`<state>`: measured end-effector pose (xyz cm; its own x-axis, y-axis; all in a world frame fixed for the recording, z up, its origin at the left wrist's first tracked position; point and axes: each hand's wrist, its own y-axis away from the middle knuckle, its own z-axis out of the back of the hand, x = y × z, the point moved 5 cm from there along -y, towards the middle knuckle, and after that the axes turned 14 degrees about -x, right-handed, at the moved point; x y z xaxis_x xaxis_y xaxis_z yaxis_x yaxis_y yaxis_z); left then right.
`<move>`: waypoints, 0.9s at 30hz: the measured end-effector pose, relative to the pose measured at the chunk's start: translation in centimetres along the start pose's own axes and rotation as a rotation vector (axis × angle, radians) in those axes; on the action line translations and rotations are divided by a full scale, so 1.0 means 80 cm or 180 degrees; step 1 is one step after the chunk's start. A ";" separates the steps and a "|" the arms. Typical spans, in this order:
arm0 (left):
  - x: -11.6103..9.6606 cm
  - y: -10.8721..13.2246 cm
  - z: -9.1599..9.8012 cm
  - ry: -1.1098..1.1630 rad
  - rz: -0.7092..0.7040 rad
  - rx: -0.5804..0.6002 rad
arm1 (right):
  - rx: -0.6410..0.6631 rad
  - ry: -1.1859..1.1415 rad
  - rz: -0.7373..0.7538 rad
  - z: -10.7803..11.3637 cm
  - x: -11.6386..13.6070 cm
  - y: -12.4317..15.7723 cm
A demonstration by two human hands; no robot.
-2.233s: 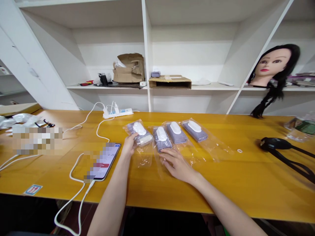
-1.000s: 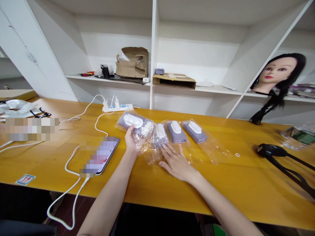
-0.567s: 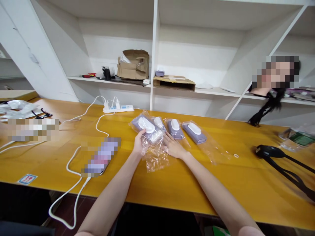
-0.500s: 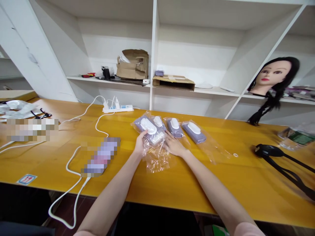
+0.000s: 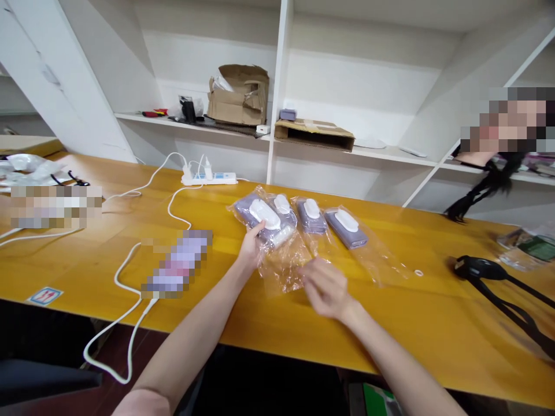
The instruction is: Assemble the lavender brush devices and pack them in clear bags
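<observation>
clear plastic bag [image 5: 281,271] holding a purple pack [image 5: 248,207]: light, slippery film, soft pack, best held by the pack. left hand [image 5: 250,249] grips its edge; right hand [image 5: 326,289] hangs loosely curled, empty, just beside the film.

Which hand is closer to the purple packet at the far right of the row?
Right. The right hand is just in front of the far-right purple packet; the left hand is farther off, holding the leftmost packet at the row's other end.

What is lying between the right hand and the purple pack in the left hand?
Loose clear plastic film from the bag lies there, seen in the head view.
</observation>
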<state>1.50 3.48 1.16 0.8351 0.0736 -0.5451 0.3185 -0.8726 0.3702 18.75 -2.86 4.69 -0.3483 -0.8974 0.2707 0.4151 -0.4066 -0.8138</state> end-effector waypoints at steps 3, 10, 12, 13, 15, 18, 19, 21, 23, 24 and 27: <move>-0.001 0.001 0.000 0.0062 0.0109 0.0072 | 0.0612 0.0031 0.0207 -0.026 0.021 0.018; -0.007 0.003 -0.003 0.0278 -0.0185 0.0311 | 0.0681 0.0866 -0.1183 -0.041 -0.021 0.023; -0.006 0.005 -0.007 0.0315 -0.0240 0.0442 | 0.0454 0.0549 -0.1535 -0.037 -0.026 0.022; -0.005 0.006 -0.008 0.0309 -0.0240 0.0490 | 0.0308 0.0248 -0.1718 -0.036 -0.029 0.021; 0.001 0.007 -0.009 0.0252 -0.0220 0.0461 | 0.0041 -0.0543 -0.2169 -0.036 -0.033 0.021; 0.007 0.008 -0.005 0.0196 -0.0281 0.0280 | -0.0181 -0.1847 -0.2818 -0.042 -0.035 0.021; 0.009 0.008 -0.004 0.0186 -0.0309 0.0275 | -0.0230 -0.2143 -0.2960 -0.043 -0.034 0.021; 0.011 0.009 -0.004 0.0166 -0.0354 0.0359 | -0.0385 -0.2287 -0.3174 -0.043 -0.035 0.021; 0.012 0.009 -0.004 0.0111 -0.0318 0.0440 | -0.0569 -0.2110 -0.3343 -0.038 -0.038 0.021; 0.012 0.008 -0.003 0.0073 -0.0259 0.0433 | -0.0670 -0.2072 -0.3398 -0.035 -0.040 0.021; 0.012 0.003 0.001 0.0065 -0.0108 0.0203 | -0.0817 -0.2478 -0.3346 -0.023 -0.044 0.014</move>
<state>2.36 3.32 0.64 0.8335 0.1129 -0.5409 0.3182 -0.8984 0.3028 18.89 0.13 1.84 0.2002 -0.0773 0.9767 0.0477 -0.9949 -0.0885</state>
